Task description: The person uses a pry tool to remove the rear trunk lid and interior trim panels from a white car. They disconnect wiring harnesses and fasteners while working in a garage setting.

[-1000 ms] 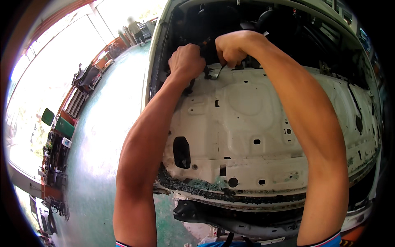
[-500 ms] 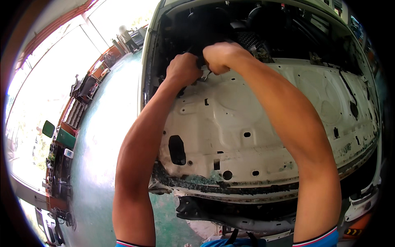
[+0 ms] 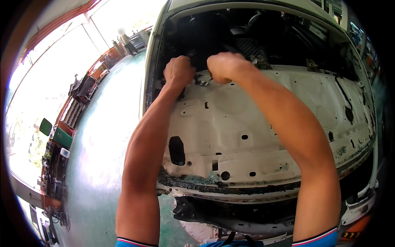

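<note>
My left hand (image 3: pixel 180 73) is closed at the far left corner of a bare, cream-coloured car body panel (image 3: pixel 230 117). Across a small gap, my right hand (image 3: pixel 227 68) is curled, its knuckles a little blurred, above the panel's far edge. Whatever the fingers of either hand hold is hidden from this side. Between and just below the hands, a small metal bracket (image 3: pixel 202 79) shows at the panel edge. Both arms reach forward over the panel, which has several round and oblong holes.
Beyond the panel lies the dark car interior with a seat (image 3: pixel 257 20). A rusty rear edge (image 3: pixel 230 189) runs across the near side, with a black beam (image 3: pixel 197 210) below. Green floor (image 3: pixel 103 164) stretches along the left. A person (image 3: pixel 126 42) stands far off near a window.
My hands have moved apart, the left slightly left and the right slightly right and nearer. More of the metal bracket shows between them. The view has shifted a little.
</note>
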A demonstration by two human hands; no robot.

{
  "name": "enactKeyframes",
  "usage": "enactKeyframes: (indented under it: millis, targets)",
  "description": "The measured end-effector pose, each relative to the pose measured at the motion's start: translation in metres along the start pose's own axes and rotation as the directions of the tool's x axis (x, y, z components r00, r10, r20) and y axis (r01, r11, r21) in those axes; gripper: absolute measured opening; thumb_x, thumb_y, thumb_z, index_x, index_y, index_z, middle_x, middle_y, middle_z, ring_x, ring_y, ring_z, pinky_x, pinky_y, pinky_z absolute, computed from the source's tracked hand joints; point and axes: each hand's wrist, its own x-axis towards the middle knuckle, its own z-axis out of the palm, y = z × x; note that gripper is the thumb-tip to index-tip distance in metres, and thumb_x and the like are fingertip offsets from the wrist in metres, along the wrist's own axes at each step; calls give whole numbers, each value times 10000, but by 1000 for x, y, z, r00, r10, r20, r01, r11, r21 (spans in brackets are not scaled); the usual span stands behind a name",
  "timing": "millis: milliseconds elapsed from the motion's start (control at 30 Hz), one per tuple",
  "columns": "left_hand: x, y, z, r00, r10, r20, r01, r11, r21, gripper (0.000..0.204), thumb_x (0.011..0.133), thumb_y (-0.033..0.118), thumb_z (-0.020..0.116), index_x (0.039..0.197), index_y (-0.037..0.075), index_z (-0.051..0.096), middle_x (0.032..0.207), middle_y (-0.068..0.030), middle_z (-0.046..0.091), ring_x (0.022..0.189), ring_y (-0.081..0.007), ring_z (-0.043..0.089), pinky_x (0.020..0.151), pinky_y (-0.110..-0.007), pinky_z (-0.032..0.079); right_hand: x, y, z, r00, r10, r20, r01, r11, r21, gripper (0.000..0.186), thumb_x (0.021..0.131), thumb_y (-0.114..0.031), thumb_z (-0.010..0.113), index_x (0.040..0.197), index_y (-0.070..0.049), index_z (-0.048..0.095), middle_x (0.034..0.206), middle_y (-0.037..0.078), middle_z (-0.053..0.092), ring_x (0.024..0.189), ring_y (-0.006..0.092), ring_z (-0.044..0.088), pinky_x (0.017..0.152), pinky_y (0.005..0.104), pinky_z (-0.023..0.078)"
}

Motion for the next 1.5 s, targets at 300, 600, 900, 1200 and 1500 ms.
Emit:
enactKeyframes:
  millis: [300, 600, 900, 1200, 1500]
  targets:
    - [0, -2, 1, 1000, 20, -7, -20, 1000, 0, 299, 780, 284, 719, 1017, 106, 758, 905, -168, 736, 930, -376, 696, 821, -469, 548, 22, -7, -9, 988, 38, 153, -35, 999, -25, 300, 786, -46, 661, 1061, -116, 760, 1041, 141, 726, 971, 323, 692, 811, 430, 551]
    - [-1, 10, -1, 1000, 19, -20, -20, 998, -66, 311, 775, 284, 740, 1029, 104, 758, 934, -179, 731, 933, -379, 691, 817, -475, 540, 16, -13, -3, 991, 111, 71, -114, 992, 43, 361, 795, -56, 670, 1140, -146, 728, 1124, 64, 729, 1068, 276, 696, 854, 380, 555]
    - [-18, 11, -2, 997, 66, -44, -69, 996, -63, 285, 779, 269, 734, 1010, 104, 759, 921, -177, 731, 937, -373, 692, 822, -473, 539, -15, -11, 19, 993, 104, -65, -87, 971, 221, 247, 862, -100, 647, 1086, -113, 750, 1149, 117, 728, 1081, 298, 696, 898, 404, 558]
    - [-18, 18, -13, 993, 15, -117, -18, 1000, -17, 255, 816, 273, 735, 1005, 105, 759, 898, -155, 739, 946, -336, 707, 842, -454, 542, -26, 6, 76, 958, 138, -253, -18, 905, 426, 254, 845, -92, 640, 1069, -121, 757, 1106, 131, 728, 1054, 328, 690, 891, 445, 555]
    - [5, -9, -34, 969, 92, 228, -76, 994, -75, 442, 763, 344, 792, 1092, 53, 736, 978, -172, 738, 953, -341, 708, 837, -438, 555, -42, 35, 51, 984, -101, -149, 148, 926, 346, 434, 855, -62, 608, 1274, -148, 682, 1216, 123, 697, 1136, 312, 651, 995, 410, 510]
